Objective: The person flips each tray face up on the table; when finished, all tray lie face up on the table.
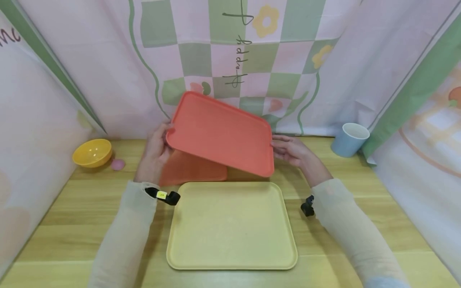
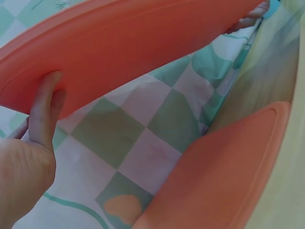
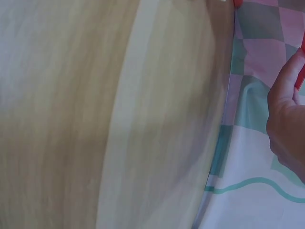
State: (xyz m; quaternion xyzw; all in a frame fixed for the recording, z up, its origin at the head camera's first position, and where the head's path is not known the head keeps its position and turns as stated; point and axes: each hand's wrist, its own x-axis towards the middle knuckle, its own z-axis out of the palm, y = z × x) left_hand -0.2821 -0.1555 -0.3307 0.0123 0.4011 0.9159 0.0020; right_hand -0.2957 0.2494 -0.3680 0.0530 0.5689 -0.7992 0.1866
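A red rectangular tray (image 1: 225,134) is held up at the back of the table, tilted with its right end lower. My left hand (image 1: 155,146) grips its left edge, and in the left wrist view the fingers (image 2: 44,107) of that hand lie against its underside. At the opposite edge my right hand (image 1: 292,151) holds the tray; much of that hand's hold falls outside the right wrist view. Beneath the raised tray lies an orange-red tray (image 1: 194,168), partly covered by it in the head view. Nearer to me, a pale yellow tray (image 1: 232,228) lies flat.
At the back left stand a yellow bowl (image 1: 93,153) and a small pink object (image 1: 117,164). A light blue cup (image 1: 349,140) is at the back right. A checkered curtain (image 1: 230,52) hangs behind the wooden table (image 1: 378,224), with cloth along both sides.
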